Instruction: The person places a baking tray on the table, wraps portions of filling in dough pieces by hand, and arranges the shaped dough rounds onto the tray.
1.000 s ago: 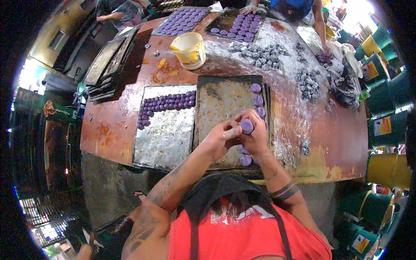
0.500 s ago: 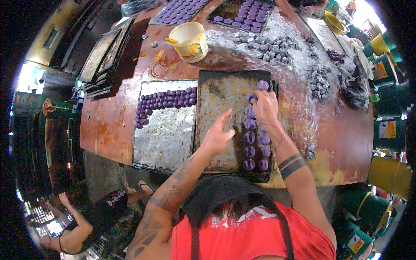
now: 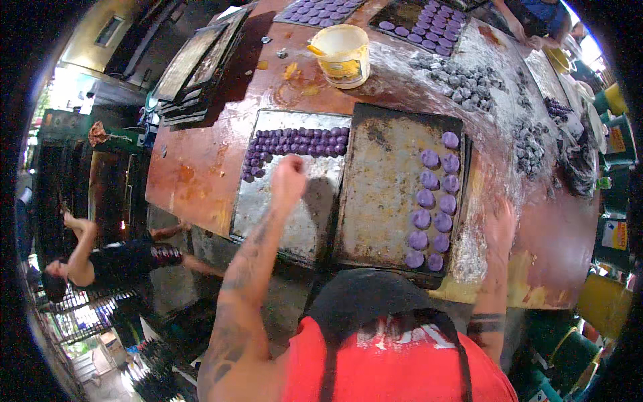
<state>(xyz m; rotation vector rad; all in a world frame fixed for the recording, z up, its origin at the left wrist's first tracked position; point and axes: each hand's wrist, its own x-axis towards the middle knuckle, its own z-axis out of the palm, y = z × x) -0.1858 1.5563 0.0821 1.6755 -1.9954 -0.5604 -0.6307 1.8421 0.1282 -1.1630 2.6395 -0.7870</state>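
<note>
thirteen flattened purple discs (image 3: 425, 199) lie in two columns on the darker tray (image 3: 375, 208), between the fingers of the left hand (image 3: 288, 182) and those of the right hand (image 3: 500, 226). the column closer to the right fingers has seven, the other six. the left fingers are curled in toward the palm over the paler tray (image 3: 268, 211), right at the near edge of a packed block of dark purple balls (image 3: 295, 142). whether they pinch one of the balls (the fingertips are turned away and soft with blur) i cannot tell. most of the block sits just beyond those fingers, with a short tail of balls off to their left.

the right fingers point away from the body, above the floured strip of table (image 3: 201, 187) just right of the darker tray. they are too smeared to say if they are spread or pressed together, or if they touch the wood.

farther out past the left fingers stands a pale yellow bucket (image 3: 345, 67), and to their upper left leans a stack of flat boards (image 3: 191, 63). beyond the right fingers there are floury grey lumps (image 3: 469, 84) in a loose heap, with a second heap (image 3: 529, 149) nearer to them. two more trays of discs lie farthest from both hands, and a co-worker (image 3: 546, 17) is at the far right.
</note>
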